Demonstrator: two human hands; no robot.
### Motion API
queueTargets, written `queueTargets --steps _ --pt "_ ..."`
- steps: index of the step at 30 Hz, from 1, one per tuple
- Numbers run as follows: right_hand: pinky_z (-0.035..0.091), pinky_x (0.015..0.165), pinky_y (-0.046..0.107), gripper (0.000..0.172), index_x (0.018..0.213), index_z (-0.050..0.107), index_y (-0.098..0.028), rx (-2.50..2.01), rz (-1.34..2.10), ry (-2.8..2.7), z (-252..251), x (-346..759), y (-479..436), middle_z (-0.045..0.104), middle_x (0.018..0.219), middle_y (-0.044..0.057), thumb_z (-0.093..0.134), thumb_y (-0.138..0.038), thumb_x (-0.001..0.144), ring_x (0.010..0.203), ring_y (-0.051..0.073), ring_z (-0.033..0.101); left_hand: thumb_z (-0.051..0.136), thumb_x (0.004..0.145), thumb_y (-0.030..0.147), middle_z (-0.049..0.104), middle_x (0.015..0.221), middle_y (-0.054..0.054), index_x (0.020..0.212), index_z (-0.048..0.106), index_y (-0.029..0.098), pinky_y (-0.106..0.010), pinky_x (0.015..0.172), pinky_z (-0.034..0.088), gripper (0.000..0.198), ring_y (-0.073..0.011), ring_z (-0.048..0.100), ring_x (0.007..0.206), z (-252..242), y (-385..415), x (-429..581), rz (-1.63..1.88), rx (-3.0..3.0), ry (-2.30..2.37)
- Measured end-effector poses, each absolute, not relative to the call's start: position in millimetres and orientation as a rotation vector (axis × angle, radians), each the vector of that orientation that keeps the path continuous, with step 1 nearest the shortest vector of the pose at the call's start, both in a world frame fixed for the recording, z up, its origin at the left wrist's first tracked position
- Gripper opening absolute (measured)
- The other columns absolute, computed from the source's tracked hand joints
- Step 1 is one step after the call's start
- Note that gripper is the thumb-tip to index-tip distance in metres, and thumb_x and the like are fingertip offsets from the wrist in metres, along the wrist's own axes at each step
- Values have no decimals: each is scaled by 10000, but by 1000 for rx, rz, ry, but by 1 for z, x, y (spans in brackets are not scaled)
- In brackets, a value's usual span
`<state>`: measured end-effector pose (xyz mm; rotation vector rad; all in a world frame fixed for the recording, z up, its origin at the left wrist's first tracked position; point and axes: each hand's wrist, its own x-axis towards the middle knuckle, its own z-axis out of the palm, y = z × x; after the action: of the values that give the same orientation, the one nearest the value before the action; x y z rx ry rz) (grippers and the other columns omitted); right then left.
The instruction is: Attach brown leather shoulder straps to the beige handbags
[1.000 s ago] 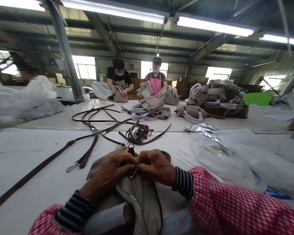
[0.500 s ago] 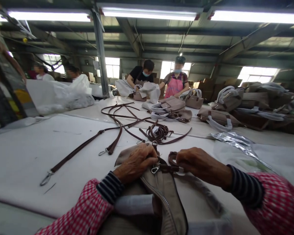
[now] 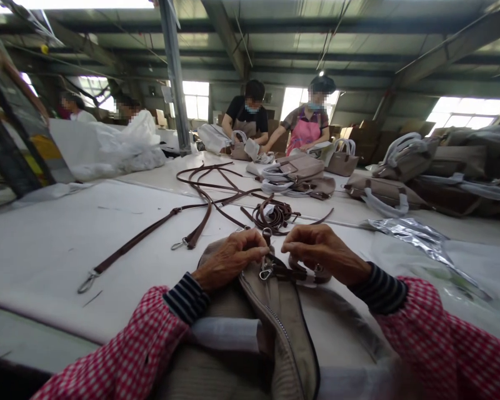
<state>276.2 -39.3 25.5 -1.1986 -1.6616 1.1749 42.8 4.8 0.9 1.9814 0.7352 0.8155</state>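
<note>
A beige handbag (image 3: 275, 316) with a zip lies in front of me on the white table (image 3: 66, 239). My left hand (image 3: 229, 258) is closed on the bag's top edge beside a metal clasp (image 3: 265, 272). My right hand (image 3: 323, 250) is closed, pinching a brown leather strap (image 3: 294, 272) that runs to that clasp. Both sleeves are red checked over striped cuffs.
Several loose brown straps (image 3: 208, 208) and a coiled bundle (image 3: 273, 214) lie beyond my hands. Finished bags (image 3: 300, 172) pile up further back and at the right (image 3: 404, 172). Plastic wrapping (image 3: 404, 230) lies at the right. Two people (image 3: 275, 125) work across the table; others sit at the far left.
My hands, pressed together at the clasp a second ago, drew apart and have come closer again. The right hand holds the strap. The view has shifted left.
</note>
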Motion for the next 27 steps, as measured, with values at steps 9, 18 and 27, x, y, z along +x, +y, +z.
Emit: queueTargets --steps 9,18,27 --pt "382 378 148 383 821 635 -152 -974 1406 -1272 7 256 -28 699 743 13 870 -446 753 492 61 543 647 907 358 657 819 8 859 709 170 -255 753 426 203 -142 564 789 -1 3 42 825 1991 776" --pt "363 380 144 368 876 735 -120 -1082 1356 -1203 0 247 -33 680 681 7 865 -446 763 441 43 513 660 906 393 618 730 13 887 689 141 -229 638 418 255 -116 537 675 -5 5 43 890 1851 745" --pt "323 365 138 340 759 705 -131 -1104 1345 -1229 1 244 -36 645 618 -2 864 -432 758 425 34 463 654 897 366 624 725 18 867 696 137 -212 614 393 234 -103 524 663 0 2 43 908 1892 787"
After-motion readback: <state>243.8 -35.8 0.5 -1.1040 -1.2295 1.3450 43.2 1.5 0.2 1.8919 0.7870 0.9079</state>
